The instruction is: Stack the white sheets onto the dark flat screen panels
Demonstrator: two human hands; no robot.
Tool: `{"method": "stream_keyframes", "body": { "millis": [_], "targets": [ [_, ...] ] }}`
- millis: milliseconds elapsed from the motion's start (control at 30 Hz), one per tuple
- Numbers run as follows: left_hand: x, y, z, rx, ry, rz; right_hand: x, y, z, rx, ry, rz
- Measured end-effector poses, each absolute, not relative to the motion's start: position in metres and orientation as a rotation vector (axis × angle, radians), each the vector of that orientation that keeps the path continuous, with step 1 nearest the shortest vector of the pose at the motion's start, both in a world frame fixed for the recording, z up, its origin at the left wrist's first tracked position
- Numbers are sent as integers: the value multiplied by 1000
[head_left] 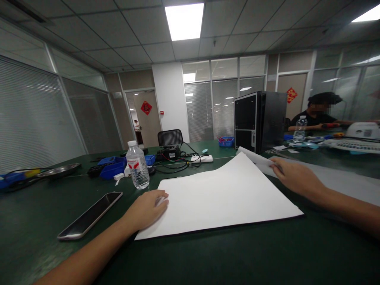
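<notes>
A large white sheet of paper (219, 198) lies on the green table, its far right corner lifted. My left hand (148, 209) rests on the sheet's left edge, thumb and forefinger apart; its other fingers are partly hidden. At right, my right hand (298, 178) is closed on the edge of a thin greyish-white sheet (335, 178), pinched between thumb and fingers. This second sheet stretches right behind my forearm and meets the white sheet near its raised corner. A clear water bottle (138, 166) stands just beyond my left hand, and a phone (90, 215) lies left of it.
Blue bins (113, 168), black cables (175, 162) and a white power strip (202, 158) lie farther back. A black computer tower (258, 120) stands behind the paper. Across the table at right, a person (316, 113) sits near another bottle (300, 128).
</notes>
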State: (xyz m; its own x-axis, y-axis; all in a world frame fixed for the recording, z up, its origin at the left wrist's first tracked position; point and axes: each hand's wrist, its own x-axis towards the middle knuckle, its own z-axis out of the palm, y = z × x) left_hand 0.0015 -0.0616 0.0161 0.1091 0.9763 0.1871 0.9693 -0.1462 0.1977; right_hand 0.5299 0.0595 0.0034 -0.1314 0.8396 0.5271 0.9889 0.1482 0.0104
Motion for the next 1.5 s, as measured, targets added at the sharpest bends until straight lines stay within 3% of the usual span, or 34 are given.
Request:
{"method": "stream_keyframes", "body": {
  "millis": [267, 633, 900, 1233, 1500],
  "targets": [
    [3, -62, 15, 2332, 2030, 459, 511, 42, 3, -1379, -2281, -408],
    [4, -63, 17, 2348, 2040, 401, 522, 47, 16, -1633, -1932, -429],
    [5, -63, 18, 2355, 2042, 386, 528, 39, 14, -1427, -1721, -542],
    [4, -65, 17, 2365, 2050, 367, 501, 30, -3, -594, -2711, -348],
    [3, -62, 16, 2378, 2054, 353, 511, 41, -2, -842, -2604, -290]
  ]
}}
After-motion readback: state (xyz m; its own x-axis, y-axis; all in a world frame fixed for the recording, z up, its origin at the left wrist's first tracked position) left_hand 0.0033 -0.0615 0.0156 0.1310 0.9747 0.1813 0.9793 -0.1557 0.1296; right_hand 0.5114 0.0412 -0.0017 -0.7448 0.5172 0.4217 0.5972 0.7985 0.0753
